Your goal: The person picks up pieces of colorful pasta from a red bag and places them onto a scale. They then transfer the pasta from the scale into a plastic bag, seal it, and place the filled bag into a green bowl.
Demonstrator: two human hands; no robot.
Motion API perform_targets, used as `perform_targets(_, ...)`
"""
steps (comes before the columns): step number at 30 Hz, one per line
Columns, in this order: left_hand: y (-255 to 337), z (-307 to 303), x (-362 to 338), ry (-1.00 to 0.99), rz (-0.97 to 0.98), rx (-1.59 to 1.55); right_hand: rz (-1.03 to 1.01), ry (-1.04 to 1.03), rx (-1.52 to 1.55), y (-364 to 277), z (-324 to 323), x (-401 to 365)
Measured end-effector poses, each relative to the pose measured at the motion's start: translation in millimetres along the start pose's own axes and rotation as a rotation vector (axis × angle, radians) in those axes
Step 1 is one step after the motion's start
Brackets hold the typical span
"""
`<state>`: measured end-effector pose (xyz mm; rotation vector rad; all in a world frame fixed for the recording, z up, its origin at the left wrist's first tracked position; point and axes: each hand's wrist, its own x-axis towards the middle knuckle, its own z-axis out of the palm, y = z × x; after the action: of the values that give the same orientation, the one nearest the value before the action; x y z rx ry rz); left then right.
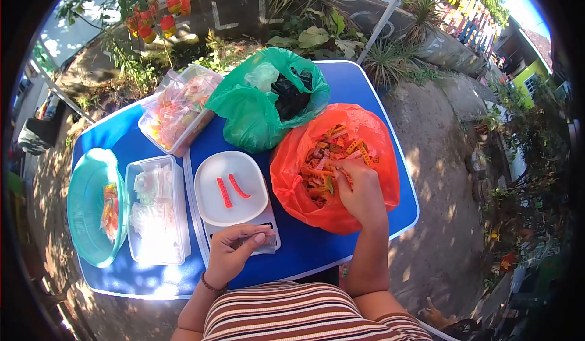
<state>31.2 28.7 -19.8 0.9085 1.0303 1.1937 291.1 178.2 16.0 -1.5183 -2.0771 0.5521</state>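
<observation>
My left hand [236, 251] pinches a small clear zip bag [265, 242] over the front of a white kitchen scale [273, 224]. On the scale sits a white tray [203, 204] with two red ridged snack sticks [224, 192] lying apart in it. My right hand [361, 193] reaches into an open red plastic bag [290, 197]. Its fingers are closed on orange and red ridged snack sticks [320, 161] in the pile there. The fingertips are partly hidden among the pieces.
A green plastic bag [244, 125] with dark plastic inside stands behind the red bag. Left of the scale are a clear tub [184, 219] of small bags, a teal basket [82, 213] with a snack packet, and another tub [201, 122] of filled bags on the blue table [256, 275].
</observation>
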Motion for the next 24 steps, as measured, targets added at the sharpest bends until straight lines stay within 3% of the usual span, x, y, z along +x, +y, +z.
perform_targets(2, 1.2, -0.8, -0.6, -0.008, -0.001, 0.005, 0.059, 0.224, -0.141, 26.1, 4.6, 10.9)
perform_targets(5, 2.9, -2.7, -2.1, -0.006, 0.005, 0.018, 0.121, 0.080, -0.329, 38.6, 8.8, 23.2)
perform_targets(8, 3.6, -2.7, -4.5, 0.012, 0.022, 0.019, 0.096, 0.064, -0.427, 34.2, 19.0, 21.6)
perform_targets(11, 4.2, -3.1, -5.5, 0.044, 0.027, 0.018, 0.034, 0.083, -0.269, 16.0, 12.5, 16.1)
perform_targets(14, 2.5, -7.3, -7.9, 0.066, 0.010, 0.005, 0.005, 0.145, 0.103, -4.9, 8.6, 10.0)
perform_targets(17, 0.6, -11.3, -5.6, 0.102, 0.031, 0.001, 0.083, 0.079, 0.663, -10.8, 21.0, 0.6)
perform_targets(20, 1.1, -10.4, 1.5, 0.176, 0.088, 0.027, 0.157, -0.186, 0.933, -28.1, 18.7, -4.0)
perform_targets(24, 4.1, -2.6, 18.5, 0.189, 0.152, 0.038, 0.069, -0.199, 0.921, -34.7, 37.6, -7.3)
